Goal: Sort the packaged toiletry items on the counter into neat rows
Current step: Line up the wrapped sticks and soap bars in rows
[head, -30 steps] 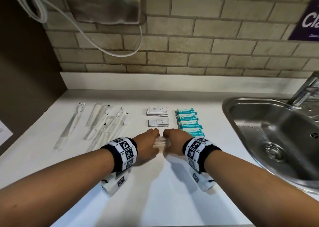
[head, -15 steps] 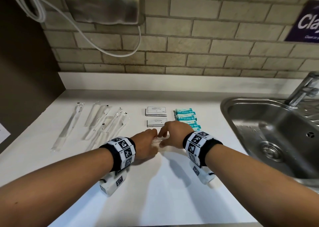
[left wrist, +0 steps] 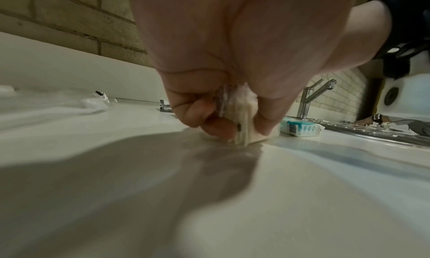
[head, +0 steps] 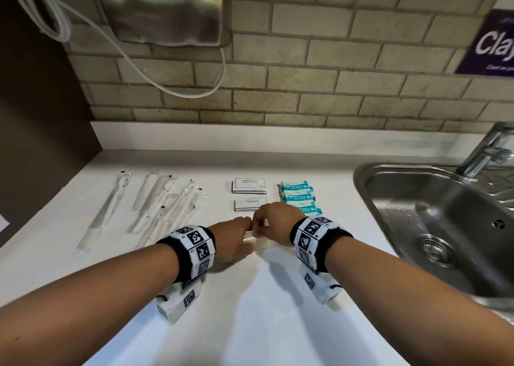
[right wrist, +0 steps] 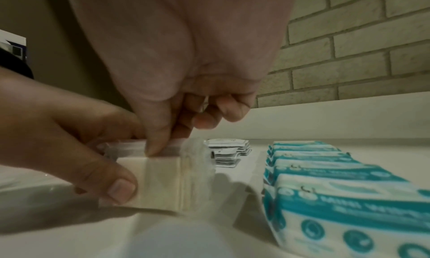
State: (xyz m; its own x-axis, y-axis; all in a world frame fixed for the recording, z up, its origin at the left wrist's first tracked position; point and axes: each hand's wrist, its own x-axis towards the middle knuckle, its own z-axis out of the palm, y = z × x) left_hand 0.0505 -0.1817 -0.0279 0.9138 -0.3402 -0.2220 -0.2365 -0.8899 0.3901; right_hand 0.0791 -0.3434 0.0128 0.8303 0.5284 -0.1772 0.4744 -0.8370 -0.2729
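Observation:
A small stack of cream sachets in clear wrap (head: 260, 242) stands on edge on the white counter (head: 250, 324), just in front of the toothpaste sachets (head: 250, 204). My left hand (head: 236, 237) grips its left end, thumb in front and fingers behind, as the left wrist view shows around the stack (left wrist: 242, 122). My right hand (head: 267, 221) comes over the top and pinches the clear upper flap of the stack (right wrist: 163, 184). The left thumb (right wrist: 111, 181) presses its front face.
Wrapped toothbrushes (head: 155, 207) lie in a loose row at the left. Shampoo sachets (head: 249, 185) sit behind the toothpaste. A row of teal wipe packs (head: 297, 196) runs close to my right hand. The steel sink (head: 370, 187) and tap (head: 489, 151) are at the right.
My right hand left the stack's right end, rose over it and now pinches its top edge. The left hand kept its grip. Both hands shifted slightly toward the wall.

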